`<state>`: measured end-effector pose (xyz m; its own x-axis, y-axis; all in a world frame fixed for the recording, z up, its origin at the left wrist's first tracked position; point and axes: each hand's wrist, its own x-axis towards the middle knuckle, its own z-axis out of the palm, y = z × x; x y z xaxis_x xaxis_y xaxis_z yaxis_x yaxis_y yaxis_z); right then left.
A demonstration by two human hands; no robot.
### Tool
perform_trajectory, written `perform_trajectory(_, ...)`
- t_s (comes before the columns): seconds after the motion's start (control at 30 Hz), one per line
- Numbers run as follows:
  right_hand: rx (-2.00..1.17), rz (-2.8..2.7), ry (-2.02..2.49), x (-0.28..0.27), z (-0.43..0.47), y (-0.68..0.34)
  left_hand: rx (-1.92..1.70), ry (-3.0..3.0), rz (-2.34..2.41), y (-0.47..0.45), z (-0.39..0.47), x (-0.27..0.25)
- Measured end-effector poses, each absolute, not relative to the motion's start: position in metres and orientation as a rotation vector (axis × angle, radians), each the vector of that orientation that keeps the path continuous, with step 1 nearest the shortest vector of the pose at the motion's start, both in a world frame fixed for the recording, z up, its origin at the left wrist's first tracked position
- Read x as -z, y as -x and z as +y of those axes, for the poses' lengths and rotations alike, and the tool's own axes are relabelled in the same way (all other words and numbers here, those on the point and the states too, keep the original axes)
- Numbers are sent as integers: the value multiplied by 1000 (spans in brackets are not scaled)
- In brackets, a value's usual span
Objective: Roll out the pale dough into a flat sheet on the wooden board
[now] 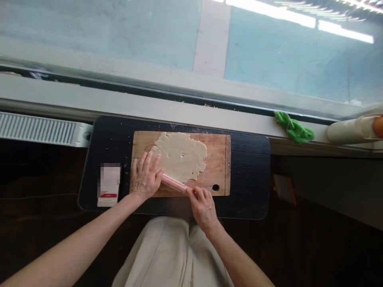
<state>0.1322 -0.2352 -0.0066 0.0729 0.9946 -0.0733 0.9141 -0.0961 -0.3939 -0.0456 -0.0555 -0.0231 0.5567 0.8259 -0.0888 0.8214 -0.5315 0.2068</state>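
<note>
A sheet of flattened dough (179, 155) with a ragged edge lies on a wooden cutting board (220, 159). My left hand (146, 175) rests flat, fingers spread, over the left edge of the dough and the board. Its thumb meets the upper end of a slim pinkish-white stick with a red line (174, 183), whose exact kind I cannot make out. This stick slants along the near edge of the dough. At its lower right end, my right hand (203, 205) is closed, with the fingertips gripping it. The hands hide both ends of the stick.
The board sits on a small black table (249, 179). A white box with a red band (109, 187) lies at the table's left. Behind runs a windowsill (179, 107) with a green cloth (295, 127) and a pale bottle-like container (344, 130). A radiator (38, 128) stands left.
</note>
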Motion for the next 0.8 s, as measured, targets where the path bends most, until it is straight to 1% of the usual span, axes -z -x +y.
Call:
perform_trajectory(0.2, -413, -1868, 2274, 11, -213, -150, -79, -2517, 1412, -32, -7, 36)
perform_trajectory(0.27, -421, -1904, 2243, 10, -218, -149, -99, -2509, 1411, -25, -14, 36)
perform_trajectory(0.4, -445, -2004, 2104, 9, -238, -130, -51, -2537, 1349, 35, -61, 25)
perform_trajectory(0.47, -439, -2019, 2090, 12, -241, -122, -32, -2540, 1353, 51, -73, 19)
perform_trajectory(0.53, -444, -2010, 2121, 15, -236, -120, -34, -2564, 1316, 45, -67, 16)
perform_trajectory(0.67, -506, -2016, 2134, 12, -224, -140, -84, -2651, 1163, -4, -36, 17)
perform_trajectory(0.8, -542, -2003, 2145, 6, -240, -175, -126, -2666, 1074, -30, -40, 26)
